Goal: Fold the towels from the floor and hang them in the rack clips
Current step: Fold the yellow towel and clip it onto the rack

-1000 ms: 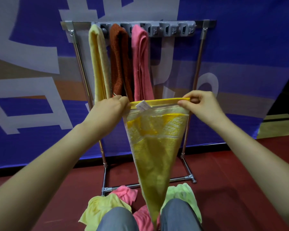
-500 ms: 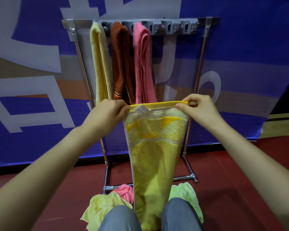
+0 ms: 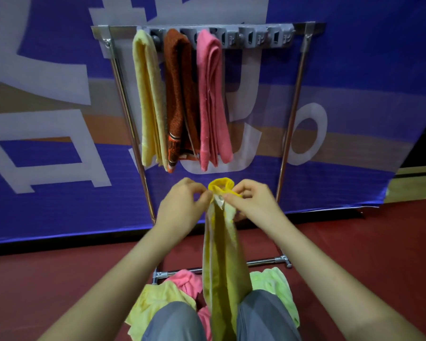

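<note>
A yellow towel hangs folded lengthwise between my knees, its top hem bunched into a small loop. My left hand and my right hand pinch that top edge close together, below the hanging towels. The metal rack stands in front, its grey clip bar across the top. Three folded towels hang from clips on the left: pale yellow, brown and pink. Several clips to the right hold nothing.
On the red floor by the rack's base bar lie crumpled towels: pale yellow, pink and light green. My knees in grey trousers are at the bottom. A blue banner covers the wall behind.
My hands have come together, bringing the two top corners of the yellow towel to meet and folding it in half lengthwise. They have also dropped lower, below the hanging towels.
</note>
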`<state>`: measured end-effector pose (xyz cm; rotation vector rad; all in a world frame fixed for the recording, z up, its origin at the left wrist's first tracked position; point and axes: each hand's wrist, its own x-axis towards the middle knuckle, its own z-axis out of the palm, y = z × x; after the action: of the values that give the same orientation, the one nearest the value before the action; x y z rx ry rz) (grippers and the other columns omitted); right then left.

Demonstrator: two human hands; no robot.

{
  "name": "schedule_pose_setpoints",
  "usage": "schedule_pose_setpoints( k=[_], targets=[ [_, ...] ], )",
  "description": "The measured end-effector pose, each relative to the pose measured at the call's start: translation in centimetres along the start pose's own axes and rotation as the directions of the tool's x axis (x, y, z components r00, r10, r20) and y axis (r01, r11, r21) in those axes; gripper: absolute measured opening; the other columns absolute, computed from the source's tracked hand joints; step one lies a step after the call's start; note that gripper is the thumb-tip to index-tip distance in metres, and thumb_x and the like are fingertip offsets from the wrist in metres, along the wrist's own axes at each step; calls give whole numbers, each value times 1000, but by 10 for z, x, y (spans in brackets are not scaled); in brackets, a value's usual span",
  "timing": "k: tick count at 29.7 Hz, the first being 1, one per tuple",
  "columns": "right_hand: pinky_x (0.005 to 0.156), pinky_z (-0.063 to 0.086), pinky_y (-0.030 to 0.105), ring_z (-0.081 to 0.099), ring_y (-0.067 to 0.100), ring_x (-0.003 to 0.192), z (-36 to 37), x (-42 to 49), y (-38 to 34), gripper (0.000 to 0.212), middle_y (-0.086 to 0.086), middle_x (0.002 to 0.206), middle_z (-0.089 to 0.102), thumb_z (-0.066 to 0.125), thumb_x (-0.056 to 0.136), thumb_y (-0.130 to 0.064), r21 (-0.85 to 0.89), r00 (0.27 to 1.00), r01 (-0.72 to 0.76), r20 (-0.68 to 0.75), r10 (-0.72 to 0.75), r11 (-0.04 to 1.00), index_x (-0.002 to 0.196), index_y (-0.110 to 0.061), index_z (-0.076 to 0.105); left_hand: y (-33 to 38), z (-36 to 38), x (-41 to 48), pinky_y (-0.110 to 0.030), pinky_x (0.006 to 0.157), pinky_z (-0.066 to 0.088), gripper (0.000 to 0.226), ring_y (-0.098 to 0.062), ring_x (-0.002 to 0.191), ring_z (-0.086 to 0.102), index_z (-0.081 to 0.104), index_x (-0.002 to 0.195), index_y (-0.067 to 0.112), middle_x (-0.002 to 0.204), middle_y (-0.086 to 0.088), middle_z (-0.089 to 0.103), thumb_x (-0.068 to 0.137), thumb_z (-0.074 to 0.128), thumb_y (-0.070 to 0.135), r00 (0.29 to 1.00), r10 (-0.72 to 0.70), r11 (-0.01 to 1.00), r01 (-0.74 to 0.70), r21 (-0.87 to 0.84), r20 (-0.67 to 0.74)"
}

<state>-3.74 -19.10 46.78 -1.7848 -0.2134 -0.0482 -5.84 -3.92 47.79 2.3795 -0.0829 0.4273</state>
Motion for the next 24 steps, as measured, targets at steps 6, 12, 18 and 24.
schedule_pose_setpoints(
  k=[6,12,18,24],
  targets=[
    [45,45,17,52,0,43,22,-10,15,25,4,57,53,64,78,-2,125,999,-31,23,29,992,63,-16,50,-3,15,-9,-36,65,44,27,-17,64,52,61,67,2,67,-19,62,86,54,20,988,-154,954,150,-259,4],
    [51,41,20,49,0,47,-17,-1,25,23,3,59,55,63,76,0,44,968,18,-252,-7,999,63,-18,55,-27,-12,-10,-38,67,48,29,-25,67,58,62,69,1,67,-15,64,88,52,20,986,-163,977,157,-142,-38],
    [62,39,27,47,16,63,-27,6,18,15,10,66,52,57,82,-4,-126,988,121,-79,-131,985,94,-12,62,-24,-25,-5,-33,60,43,29,-16,59,53,55,64,11,58,0,56,91,48,19,998,-57,994,57,-97,9],
    [71,45,29,55,14,78,-37,8,18,16,1,79,62,55,83,-6,-212,993,105,80,-90,972,85,-18,65,-27,-30,-5,-35,66,46,24,-15,62,55,57,71,9,58,2,57,92,47,17,998,8,994,-1,-106,58]
  ],
)
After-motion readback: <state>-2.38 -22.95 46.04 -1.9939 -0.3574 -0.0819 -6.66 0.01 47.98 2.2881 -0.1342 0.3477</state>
